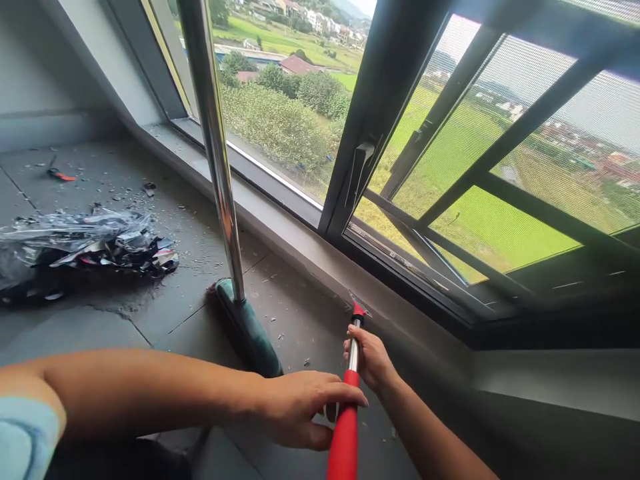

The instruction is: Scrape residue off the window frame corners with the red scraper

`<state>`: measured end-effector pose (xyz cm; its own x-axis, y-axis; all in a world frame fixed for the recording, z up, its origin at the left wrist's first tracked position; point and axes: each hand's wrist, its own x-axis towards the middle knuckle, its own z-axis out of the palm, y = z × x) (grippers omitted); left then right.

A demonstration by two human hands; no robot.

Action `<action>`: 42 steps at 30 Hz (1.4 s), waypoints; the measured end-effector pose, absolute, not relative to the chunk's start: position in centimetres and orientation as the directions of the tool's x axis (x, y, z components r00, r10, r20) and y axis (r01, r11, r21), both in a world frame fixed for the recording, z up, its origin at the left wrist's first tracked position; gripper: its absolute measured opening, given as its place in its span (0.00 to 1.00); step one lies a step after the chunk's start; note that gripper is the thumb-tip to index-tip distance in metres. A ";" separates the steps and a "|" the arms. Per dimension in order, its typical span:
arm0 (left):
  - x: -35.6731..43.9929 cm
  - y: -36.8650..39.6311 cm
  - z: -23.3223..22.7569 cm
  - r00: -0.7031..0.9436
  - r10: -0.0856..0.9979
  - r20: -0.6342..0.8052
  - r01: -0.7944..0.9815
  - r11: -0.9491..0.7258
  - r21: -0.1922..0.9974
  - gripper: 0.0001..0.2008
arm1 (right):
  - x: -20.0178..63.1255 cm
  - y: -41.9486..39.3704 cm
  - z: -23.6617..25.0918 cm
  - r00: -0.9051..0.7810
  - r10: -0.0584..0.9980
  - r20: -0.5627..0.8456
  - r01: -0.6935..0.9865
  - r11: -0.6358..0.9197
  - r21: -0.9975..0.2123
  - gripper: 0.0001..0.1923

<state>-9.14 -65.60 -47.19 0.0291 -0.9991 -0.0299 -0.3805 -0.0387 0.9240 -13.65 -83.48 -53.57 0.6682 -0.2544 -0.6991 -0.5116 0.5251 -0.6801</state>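
A long-handled scraper (353, 357) with a red grip, a metal shaft and a small red head points away from me. Its blade end is at the low ledge (320, 280) under the window; whether it touches cannot be told. My right hand (374, 357) is closed round the metal shaft just below the head. Further back, my left hand (307, 405) curls over the red grip, index finger across the top and thumb below. A broom (245, 333) with a green head and shiny metal pole stands on the floor beyond my left forearm; its pole's top is out of view.
On the tiled floor at left lies a heap of crumpled plastic and scraps (95, 243). Small debris is scattered round it, with an orange-and-black piece (61, 175) behind. Dark window frames (345, 153) rise ahead; the right sash with its handle (363, 157) has a mesh screen.
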 end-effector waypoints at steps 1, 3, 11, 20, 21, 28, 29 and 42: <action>-9.2 -65.7 -46.8 0.022 -0.999 -0.035 -0.359 -0.040 0.933 0.26 | -14.0 -83.5 -53.8 0.671 -0.222 -0.708 -0.546 0.498 -0.673 0.19; -9.2 -65.7 -46.2 0.033 -0.998 -0.048 -0.299 -0.055 0.953 0.23 | -14.5 -83.6 -54.4 0.675 -0.177 -0.716 -0.576 0.480 -0.662 0.20; -9.0 -65.2 -46.0 0.013 -0.996 -0.093 -0.222 -0.094 0.971 0.28 | -14.7 -83.0 -56.0 0.657 -0.101 -0.747 -0.699 0.290 -0.654 0.22; -9.7 -65.0 -46.1 -0.177 -0.979 -0.101 -0.376 -0.027 0.926 0.36 | -14.9 -81.3 -55.0 0.637 -0.042 -0.770 -0.741 0.243 -0.626 0.10; -9.7 -65.0 -46.3 -0.160 -0.982 -0.100 -0.385 -0.031 0.922 0.33 | -15.0 -81.7 -54.8 0.643 -0.048 -0.765 -0.733 0.253 -0.632 0.10; -9.1 -65.8 -47.6 -0.034 -0.968 -0.249 -0.505 -0.199 0.840 0.16 | -16.5 -83.3 -54.5 0.678 -0.042 -0.734 -0.721 0.156 -0.675 0.16; -9.1 -65.9 -47.7 -0.011 -0.959 -0.284 -0.501 -0.241 0.831 0.27 | -16.7 -83.2 -54.8 0.676 -0.076 -0.733 -0.726 0.098 -0.681 0.16; -10.5 -67.0 -52.7 -0.021 -0.716 -0.697 0.564 -0.585 0.583 0.20 | -12.7 -78.9 -56.1 0.726 -0.228 -0.648 -0.582 0.297 -0.757 0.17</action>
